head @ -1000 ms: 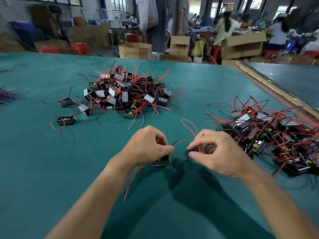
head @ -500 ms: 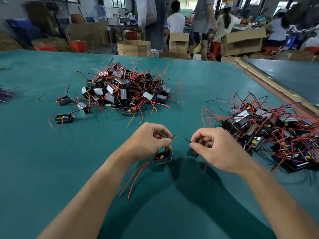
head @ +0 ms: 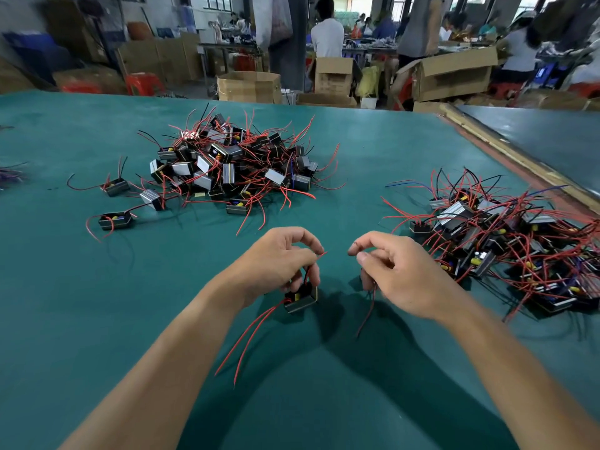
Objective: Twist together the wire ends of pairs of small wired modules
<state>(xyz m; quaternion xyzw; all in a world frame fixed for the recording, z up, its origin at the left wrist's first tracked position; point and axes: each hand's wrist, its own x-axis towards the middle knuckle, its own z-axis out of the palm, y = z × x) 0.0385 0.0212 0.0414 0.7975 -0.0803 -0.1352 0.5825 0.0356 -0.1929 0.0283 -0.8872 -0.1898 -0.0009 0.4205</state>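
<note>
in the middle, the left hand (head: pixel 279 261) pinches the red wire (head: pixel 321 254) of a small module (head: pixel 300 300). the right hand (head: pixel 399 274) grips a hanging wire (head: pixel 370 303).

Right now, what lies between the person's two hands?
Head view: only bare teal table mat, plus a red wire tip the left hand pinches.

daylight is coming from the far windows (head: pixel 220 1), casting soft shadows under the left hand (head: pixel 279 261) and right hand (head: pixel 399 277); edges are bowing, background is blurring.
</note>
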